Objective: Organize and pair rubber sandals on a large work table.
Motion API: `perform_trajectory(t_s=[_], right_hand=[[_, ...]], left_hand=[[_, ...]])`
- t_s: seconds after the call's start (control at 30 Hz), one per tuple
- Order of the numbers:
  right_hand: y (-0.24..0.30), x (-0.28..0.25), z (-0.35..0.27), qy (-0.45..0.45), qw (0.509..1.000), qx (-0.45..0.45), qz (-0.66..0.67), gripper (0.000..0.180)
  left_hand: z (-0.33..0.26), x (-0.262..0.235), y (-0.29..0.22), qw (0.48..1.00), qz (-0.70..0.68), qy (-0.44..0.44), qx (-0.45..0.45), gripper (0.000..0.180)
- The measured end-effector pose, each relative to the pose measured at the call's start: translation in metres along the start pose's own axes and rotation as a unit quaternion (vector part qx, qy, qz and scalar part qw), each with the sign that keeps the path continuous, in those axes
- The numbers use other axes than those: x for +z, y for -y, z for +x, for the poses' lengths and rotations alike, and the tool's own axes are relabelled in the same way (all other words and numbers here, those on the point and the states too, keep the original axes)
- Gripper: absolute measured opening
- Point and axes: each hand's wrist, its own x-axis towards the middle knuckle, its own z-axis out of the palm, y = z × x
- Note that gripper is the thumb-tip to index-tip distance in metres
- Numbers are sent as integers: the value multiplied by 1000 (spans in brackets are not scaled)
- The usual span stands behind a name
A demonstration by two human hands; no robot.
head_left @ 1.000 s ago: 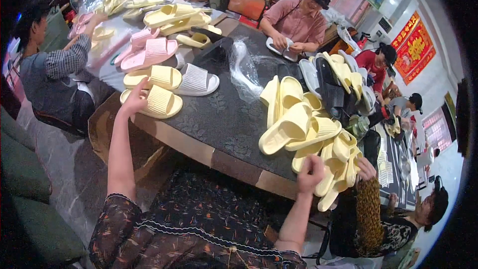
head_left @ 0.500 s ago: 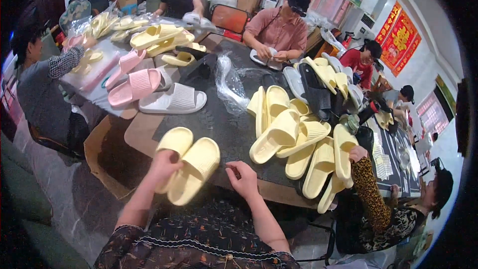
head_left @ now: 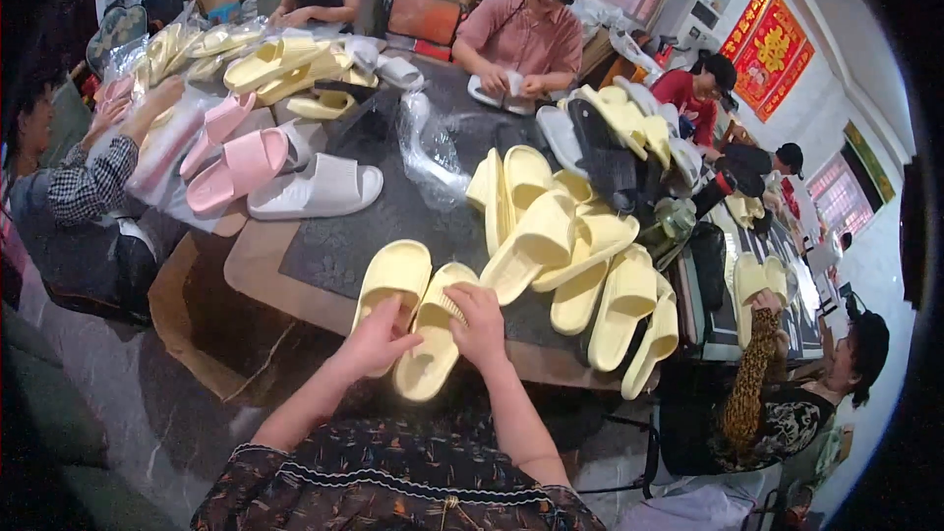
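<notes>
Two pale yellow slide slippers are side by side in front of me at the near edge of the table. My left hand is closed on the left slipper, its fingers at the strap and its thumb toward the other one. My right hand grips the right slipper, fingers over the ribbed strap. The fingertips of both hands are partly hidden. Just beyond my right hand lies a heap of yellow slippers, several leaning on one another.
Pink slippers and a grey slipper lie at the left on the dark-topped table. Clear plastic wrap lies mid-table. An open cardboard box stands below the left edge. Co-workers sit around, one across from me.
My right hand, empty before, has come onto the right slipper. The pair has moved right and its slippers are further apart. The co-worker at right has lifted away yellow slippers.
</notes>
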Motion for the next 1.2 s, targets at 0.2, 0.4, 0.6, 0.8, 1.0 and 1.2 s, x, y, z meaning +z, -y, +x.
perform_trajectory(t_s=[0.2,0.4,0.6,0.8,1.0,1.2], right_hand=[[-7,1,27,-24,999,-47,5,45],[-8,11,27,-72,996,-58,17,48],[-13,23,8,-85,996,-29,-15,49],[7,1,13,-74,996,-49,30,40],[3,17,58,-122,978,96,136,15],[-1,42,93,-141,961,183,151,16]], left_hand=[[15,-71,-44,974,201,-71,71,34],[97,-65,-27,937,309,-113,120,33],[154,-19,2,886,460,17,61,24],[148,1,24,963,142,-188,131,19],[165,-7,33,957,-67,-252,125,19],[162,-6,23,950,-74,-270,138,18]])
